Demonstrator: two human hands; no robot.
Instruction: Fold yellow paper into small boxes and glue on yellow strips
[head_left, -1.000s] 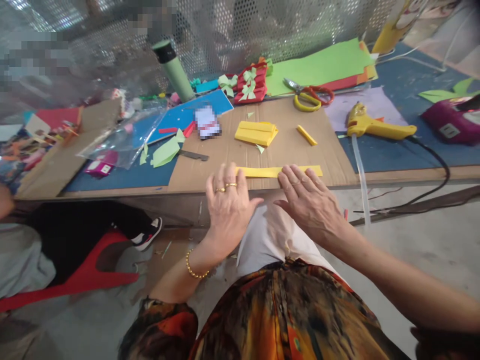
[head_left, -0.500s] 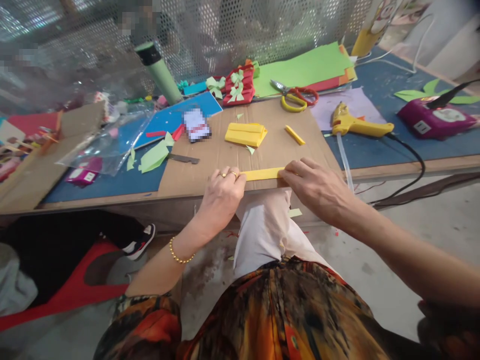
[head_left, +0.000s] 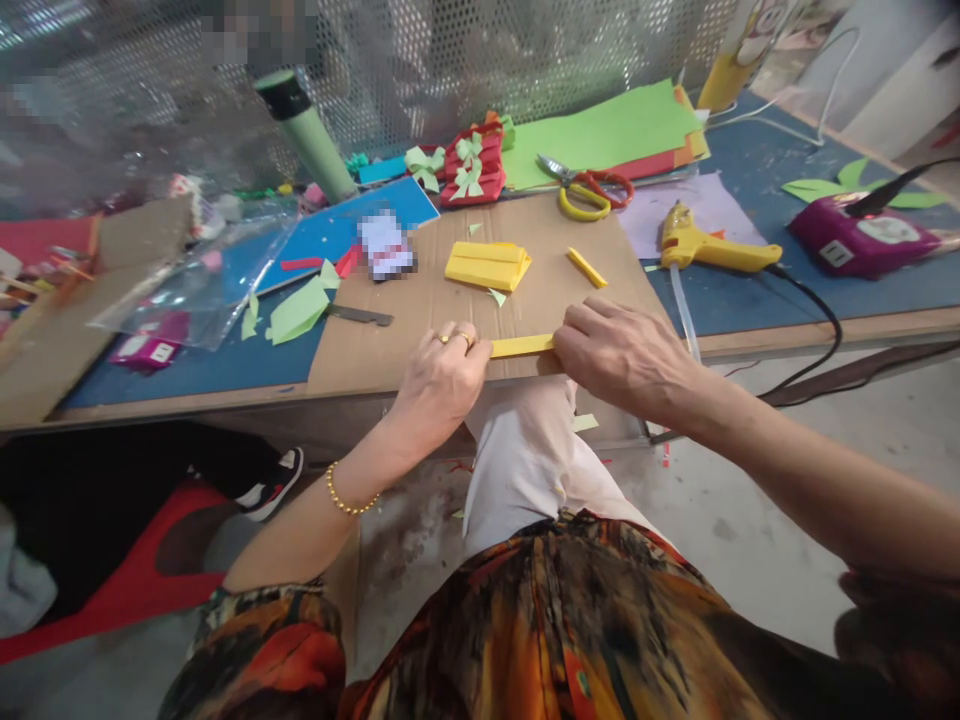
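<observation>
A narrow yellow paper strip point(head_left: 523, 346) runs between my two hands, just over the front part of the cardboard sheet point(head_left: 420, 350). My left hand point(head_left: 448, 370), with rings on its fingers, is closed on the strip's left end. The right end is gripped by my right hand point(head_left: 619, 345), whose curled fingers hide it. Beyond my hands lies a folded stack of yellow paper point(head_left: 487, 266). A small rolled yellow paper piece point(head_left: 586, 268) rests to the right of that stack.
Scissors point(head_left: 585, 192) lie at the cardboard's back edge, and a yellow glue gun point(head_left: 716, 245) with a cable is on the right. A flat blade point(head_left: 360, 315), a phone point(head_left: 386, 245) and green paper scraps point(head_left: 300, 310) lie left. A green bottle point(head_left: 315, 145) stands behind.
The view has shifted slightly. My right fingers have curled further over the strip's right end, and less of the strip shows between my hands. My left hand still holds its end.
</observation>
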